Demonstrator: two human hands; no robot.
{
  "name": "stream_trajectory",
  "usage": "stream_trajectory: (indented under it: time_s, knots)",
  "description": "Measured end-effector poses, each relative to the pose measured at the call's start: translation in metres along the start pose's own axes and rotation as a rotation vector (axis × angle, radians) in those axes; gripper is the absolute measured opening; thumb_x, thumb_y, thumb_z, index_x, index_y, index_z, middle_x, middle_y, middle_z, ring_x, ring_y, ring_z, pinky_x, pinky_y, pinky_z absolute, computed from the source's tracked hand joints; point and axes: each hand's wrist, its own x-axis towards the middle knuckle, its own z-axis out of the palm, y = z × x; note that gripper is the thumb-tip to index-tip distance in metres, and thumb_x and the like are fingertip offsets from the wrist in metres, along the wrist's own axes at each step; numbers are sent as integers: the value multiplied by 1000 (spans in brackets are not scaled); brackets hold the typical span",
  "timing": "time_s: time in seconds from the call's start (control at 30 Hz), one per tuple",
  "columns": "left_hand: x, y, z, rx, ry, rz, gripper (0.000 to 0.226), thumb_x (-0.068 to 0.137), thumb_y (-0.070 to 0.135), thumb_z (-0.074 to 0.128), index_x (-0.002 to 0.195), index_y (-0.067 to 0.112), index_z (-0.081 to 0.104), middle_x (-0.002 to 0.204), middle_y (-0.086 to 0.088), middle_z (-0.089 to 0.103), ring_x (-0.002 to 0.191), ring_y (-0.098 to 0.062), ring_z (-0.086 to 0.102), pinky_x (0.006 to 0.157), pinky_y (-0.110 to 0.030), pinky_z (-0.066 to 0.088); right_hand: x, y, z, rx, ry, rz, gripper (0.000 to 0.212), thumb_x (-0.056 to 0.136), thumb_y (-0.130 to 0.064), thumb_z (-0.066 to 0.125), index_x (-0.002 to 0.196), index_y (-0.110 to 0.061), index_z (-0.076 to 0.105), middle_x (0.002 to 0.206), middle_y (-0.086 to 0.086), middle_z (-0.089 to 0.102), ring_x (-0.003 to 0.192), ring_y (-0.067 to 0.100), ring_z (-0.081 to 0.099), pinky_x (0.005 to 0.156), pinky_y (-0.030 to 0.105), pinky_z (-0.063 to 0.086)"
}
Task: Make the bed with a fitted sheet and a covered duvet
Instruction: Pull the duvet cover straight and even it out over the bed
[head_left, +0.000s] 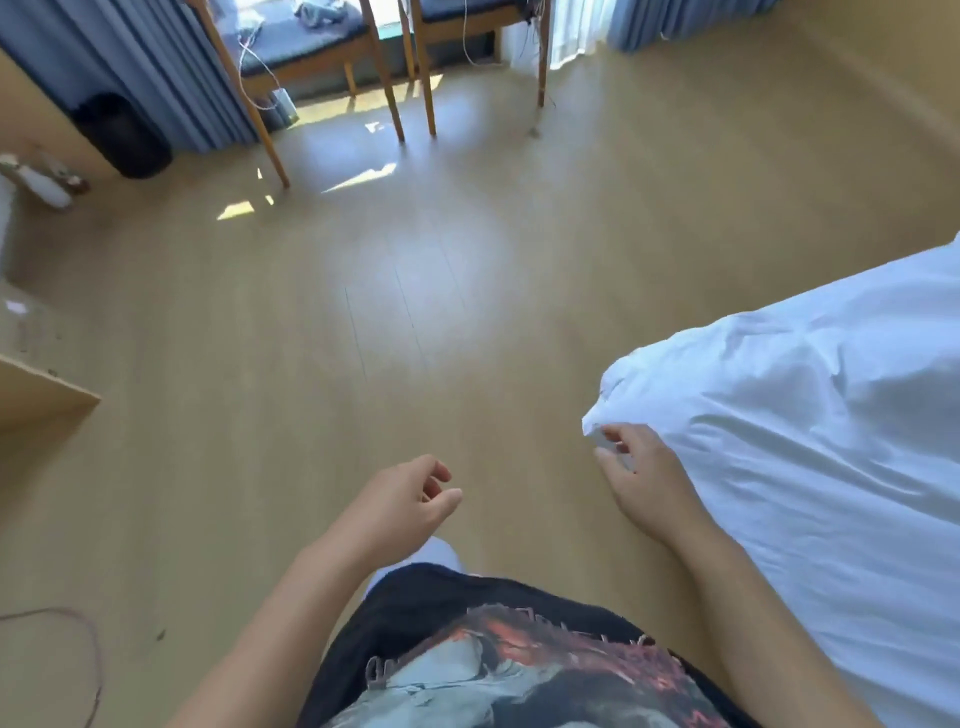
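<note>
At bed (852, 587) corner: right hand (647, 480) touches bedding (769, 410) corner, fingers (615, 434) curled, grasp unclear; left hand (408, 501) empty, loosely curled. Pinch corner, pull taut.

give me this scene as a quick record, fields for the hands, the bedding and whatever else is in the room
left hand: over the floor, fingers loosely curled, holds nothing
right hand: at the corner of the white bedding, fingers curled; grip unclear
white bedding: at right, wrinkled, corner pointing out over the floor
floor: pale wood, sun patches near the window
wooden chairs: far side, dark cushions
blue curtains: top left
</note>
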Motion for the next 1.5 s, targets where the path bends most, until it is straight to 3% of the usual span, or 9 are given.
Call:
stream_trajectory:
  time_s: [0.13,0.27,0.5,0.6,0.73,1.1,1.23,1.4,1.5]
  knots:
    - [114,29,-56,-30,-3,6,10,90,39,55,97,32,54,86,19,58,76,6,55,63,-12,41,123,-40,-14,79,13,-24,34,95,-24,48,127,-15,53,125,-4,51,115,11,47,91,23,37]
    - [250,70,-101,72,-61,36,20,91,37,55,107,24,57,87,17,57,77,2,55,64,-14,41,230,-32,-35,137,32,76,34,95,-25,48,128,-17,51,126,-6,50,114,8,46,89,20,34]
    - [481,296,-114,360,-402,407,25,93,35,51,111,17,53,82,15,53,79,-15,56,74,-30,47,338,27,-132,251,181,481,33,96,-27,45,129,-23,48,122,-18,44,116,3,43,93,19,33]
    - [556,399,-94,379,-494,527,21,91,36,52,106,22,53,80,18,53,72,-9,54,69,-28,46,366,65,-180,347,316,659,30,96,-25,47,126,-26,49,120,-22,45,112,0,45,89,18,32]
    - [646,514,-57,382,-542,589,16,90,35,55,101,23,54,78,17,55,67,-6,54,66,-26,45,426,132,-256,429,447,804,29,96,-21,49,125,-19,50,124,-9,51,105,6,48,86,19,34]
    - [864,768,10,443,-617,546,7,90,37,56,88,37,50,82,16,59,69,4,55,58,-9,40,669,287,-571,462,580,715,31,94,-28,48,125,-25,51,112,-18,48,104,-2,46,81,13,36]
    - [966,893,69,497,-683,622,5,92,33,56,92,30,52,85,16,56,72,4,52,56,-5,37,743,355,-660,477,697,753,31,95,-28,48,126,-25,51,115,-17,49,105,-4,46,81,11,30]
    - [1033,1092,155,692,-839,847,19,91,36,55,105,23,56,89,16,53,85,-9,55,69,-21,37,774,419,-762,553,795,924,32,95,-23,47,127,-22,51,120,-15,48,110,2,47,89,16,33]
    - [1040,1196,218,723,-918,951,17,90,37,55,103,26,55,86,18,51,84,-10,54,67,-23,38,772,461,-814,554,877,1022,30,95,-23,48,125,-21,52,117,-14,48,102,2,47,81,12,33]
